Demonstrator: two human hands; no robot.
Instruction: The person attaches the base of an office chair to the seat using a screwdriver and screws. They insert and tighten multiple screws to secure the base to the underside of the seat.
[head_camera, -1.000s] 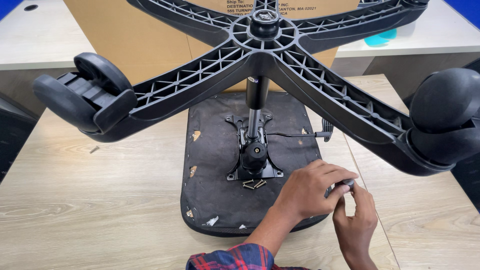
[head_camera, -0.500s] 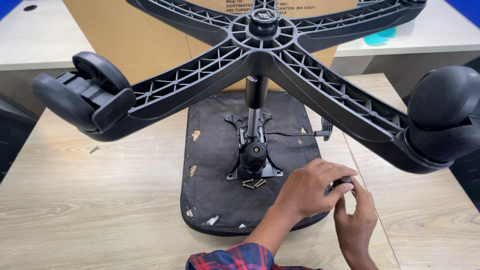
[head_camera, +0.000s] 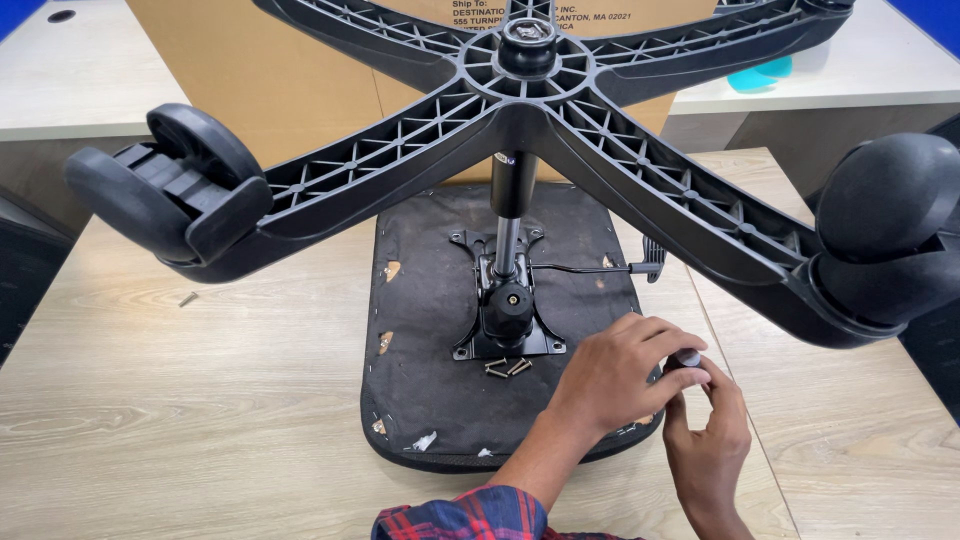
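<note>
At the far left a small loose screw (head_camera: 187, 298) lies alone on the pale wooden table (head_camera: 180, 420). Above it hangs a black twin-wheel caster (head_camera: 165, 195), fixed to the end of one arm of the black five-star chair base (head_camera: 530, 90), which stands upturned in the air. Behind the base a large brown cardboard box (head_camera: 300, 90) rests on the table.

In the middle an office chair seat (head_camera: 440, 400) lies upside down, its dark fabric underside facing up with a few pale torn patches. A black metal tilt mechanism (head_camera: 505, 315) is bolted to it, and the gas cylinder (head_camera: 510, 215) rises from that plate into the hub of the base. A thin lever with a black paddle handle (head_camera: 652, 258) runs out from the mechanism to the right. Just in front of the plate a few loose screws (head_camera: 508, 367) lie on the fabric.

Right of these, the left hand (head_camera: 615, 375) (its plaid sleeve shows at the bottom edge) reaches across to the seat's near right edge, fingers curled closed over a small dark knob (head_camera: 688, 357) with a grey top. The right hand (head_camera: 708, 435) comes up from below, thumb and fingers pinched narrow against the same knob, touching the left hand. The knob sits at the seat's rim, between both hands.

At the far right a second caster (head_camera: 885, 225), rounded and black, hangs over the table edge, and a teal object (head_camera: 760, 75) lies on a further desk behind.
</note>
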